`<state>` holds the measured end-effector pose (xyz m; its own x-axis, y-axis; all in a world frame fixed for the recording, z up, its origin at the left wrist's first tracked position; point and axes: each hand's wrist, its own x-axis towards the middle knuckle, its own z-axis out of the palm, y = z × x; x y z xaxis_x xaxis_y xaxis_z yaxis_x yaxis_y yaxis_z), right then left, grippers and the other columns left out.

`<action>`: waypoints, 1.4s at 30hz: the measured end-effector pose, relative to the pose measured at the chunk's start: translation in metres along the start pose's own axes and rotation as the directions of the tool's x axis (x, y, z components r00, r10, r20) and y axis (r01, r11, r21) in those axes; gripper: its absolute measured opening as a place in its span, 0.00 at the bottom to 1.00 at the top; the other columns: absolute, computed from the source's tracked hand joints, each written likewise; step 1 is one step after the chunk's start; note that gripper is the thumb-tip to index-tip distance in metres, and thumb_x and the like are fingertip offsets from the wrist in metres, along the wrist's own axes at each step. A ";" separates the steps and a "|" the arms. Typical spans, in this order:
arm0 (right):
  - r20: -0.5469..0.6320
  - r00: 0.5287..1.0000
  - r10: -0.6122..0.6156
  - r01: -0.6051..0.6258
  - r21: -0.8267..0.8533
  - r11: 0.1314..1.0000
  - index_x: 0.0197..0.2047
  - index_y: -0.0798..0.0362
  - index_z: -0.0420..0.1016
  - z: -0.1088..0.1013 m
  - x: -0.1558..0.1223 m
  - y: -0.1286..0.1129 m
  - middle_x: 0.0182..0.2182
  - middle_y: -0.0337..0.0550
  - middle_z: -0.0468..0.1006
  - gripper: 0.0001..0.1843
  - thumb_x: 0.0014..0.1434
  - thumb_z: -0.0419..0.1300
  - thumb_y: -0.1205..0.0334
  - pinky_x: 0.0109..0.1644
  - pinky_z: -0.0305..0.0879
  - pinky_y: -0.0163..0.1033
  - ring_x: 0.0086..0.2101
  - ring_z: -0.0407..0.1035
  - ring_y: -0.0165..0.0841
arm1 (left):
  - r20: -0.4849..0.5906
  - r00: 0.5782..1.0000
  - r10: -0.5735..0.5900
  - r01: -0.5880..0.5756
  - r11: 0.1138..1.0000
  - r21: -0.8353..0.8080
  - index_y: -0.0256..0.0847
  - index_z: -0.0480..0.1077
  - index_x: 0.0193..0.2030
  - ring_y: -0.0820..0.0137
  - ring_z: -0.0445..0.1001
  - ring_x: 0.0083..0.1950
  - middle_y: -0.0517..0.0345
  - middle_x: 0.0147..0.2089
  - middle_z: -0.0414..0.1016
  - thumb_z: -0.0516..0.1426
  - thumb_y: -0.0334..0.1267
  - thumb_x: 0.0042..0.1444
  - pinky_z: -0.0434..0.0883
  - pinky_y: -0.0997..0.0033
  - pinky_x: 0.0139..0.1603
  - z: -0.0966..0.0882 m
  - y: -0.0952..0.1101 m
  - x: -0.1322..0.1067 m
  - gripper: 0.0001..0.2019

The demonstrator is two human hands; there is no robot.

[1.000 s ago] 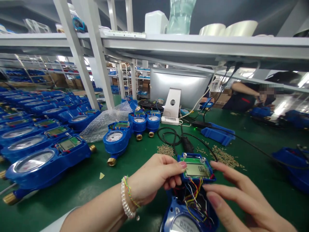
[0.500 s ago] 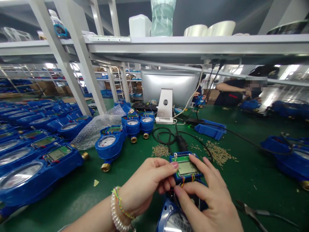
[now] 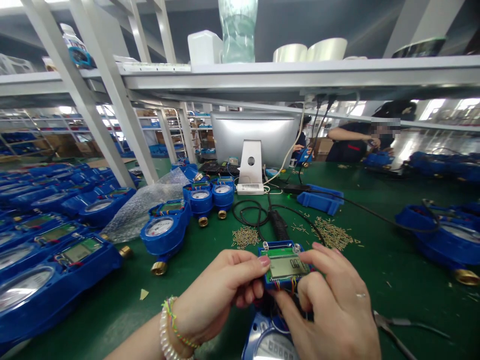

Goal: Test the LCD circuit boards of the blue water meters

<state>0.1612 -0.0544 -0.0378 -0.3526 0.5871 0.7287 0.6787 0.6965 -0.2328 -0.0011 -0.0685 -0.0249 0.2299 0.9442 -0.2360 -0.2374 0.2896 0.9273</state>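
Observation:
A small blue module with a green circuit board and grey LCD screen [image 3: 285, 266] is held up between both hands over an open blue water meter [image 3: 268, 340] at the bottom edge. My left hand [image 3: 221, 292] pinches the module's left edge with thumb and fingers. My right hand [image 3: 330, 305] grips its right side and bottom, fingers curled over the coloured wires that run down into the meter. A beaded bracelet sits on my left wrist.
Rows of blue water meters [image 3: 56, 250] fill the left of the green table [image 3: 393, 270]. Screw piles [image 3: 330, 232], a black cable [image 3: 262, 212], a monitor back [image 3: 255, 135], bubble wrap [image 3: 146, 205] and pliers [image 3: 397, 327] lie around. Another person [image 3: 360, 140] works at the far right.
My right hand has closed onto the module's right side, covering the wires. The module has been brought lower, toward the meter body, and the screen shows digits now. The view has shifted right.

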 end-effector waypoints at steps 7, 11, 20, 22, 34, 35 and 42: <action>0.164 0.986 -0.005 -0.007 0.074 0.997 0.59 0.54 0.57 -0.005 0.002 0.010 0.55 0.48 0.64 0.32 0.51 0.58 0.66 0.56 0.64 0.54 0.55 0.59 0.43 | 0.038 0.999 -0.014 0.013 0.999 0.030 0.34 0.65 0.23 0.81 0.54 0.19 0.62 0.19 0.63 0.59 0.43 0.54 0.45 0.76 0.20 -0.004 0.001 -0.001 0.15; 0.224 0.975 -0.007 -0.013 0.091 0.996 0.57 0.52 0.58 -0.007 0.005 0.013 0.51 0.46 0.66 0.32 0.49 0.61 0.68 0.52 0.67 0.52 0.50 0.62 0.41 | 0.051 0.998 -0.023 0.020 0.999 0.049 0.34 0.65 0.23 0.82 0.54 0.19 0.64 0.18 0.61 0.58 0.44 0.54 0.45 0.77 0.20 -0.004 0.001 0.001 0.16; 0.274 0.961 -0.041 0.014 0.098 0.995 0.52 0.53 0.62 -0.010 0.009 0.018 0.47 0.46 0.68 0.25 0.49 0.55 0.70 0.49 0.69 0.49 0.46 0.64 0.40 | 0.018 0.999 -0.034 0.029 0.976 0.215 0.35 0.59 0.52 0.77 0.64 0.23 0.64 0.24 0.68 0.62 0.49 0.49 0.56 0.80 0.21 -0.008 0.009 -0.001 0.28; 0.283 0.958 -0.051 0.025 0.096 0.995 0.53 0.54 0.62 -0.010 0.009 0.019 0.47 0.48 0.67 0.25 0.50 0.55 0.69 0.49 0.68 0.49 0.46 0.64 0.40 | 0.035 0.999 -0.015 0.006 0.973 0.229 0.39 0.52 0.59 0.77 0.63 0.26 0.68 0.25 0.66 0.66 0.45 0.44 0.59 0.80 0.25 -0.007 0.011 -0.004 0.39; 0.333 0.943 -0.013 -0.019 0.093 0.995 0.58 0.51 0.57 -0.018 0.010 0.017 0.53 0.43 0.66 0.36 0.44 0.58 0.69 0.55 0.66 0.45 0.51 0.62 0.38 | 0.182 0.981 0.068 -0.103 0.976 0.191 0.38 0.69 0.41 0.66 0.72 0.40 0.58 0.36 0.74 0.64 0.27 0.45 0.69 0.71 0.41 0.002 0.009 -0.003 0.15; 0.321 0.947 0.015 -0.049 0.096 0.994 0.59 0.49 0.55 -0.023 0.009 0.019 0.54 0.42 0.65 0.39 0.44 0.63 0.67 0.55 0.66 0.43 0.52 0.62 0.37 | 0.195 0.978 0.080 -0.110 0.982 0.151 0.38 0.70 0.43 0.65 0.72 0.41 0.58 0.37 0.75 0.64 0.27 0.46 0.69 0.69 0.43 0.001 0.008 -0.001 0.16; 0.232 0.964 -0.128 0.094 0.151 0.984 0.37 0.47 0.69 -0.040 -0.020 0.017 0.31 0.34 0.70 0.04 0.58 0.60 0.59 0.32 0.64 0.35 0.31 0.66 0.30 | 0.204 0.973 0.106 -0.128 0.987 0.098 0.38 0.69 0.52 0.69 0.73 0.41 0.56 0.39 0.77 0.63 0.28 0.51 0.69 0.70 0.45 0.001 0.005 0.004 0.20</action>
<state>0.2056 -0.0710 -0.0302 -0.5762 0.5730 0.5828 0.5378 0.8028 -0.2575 -0.0003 -0.0640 -0.0212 0.3911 0.9175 -0.0718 -0.1717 0.1494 0.9738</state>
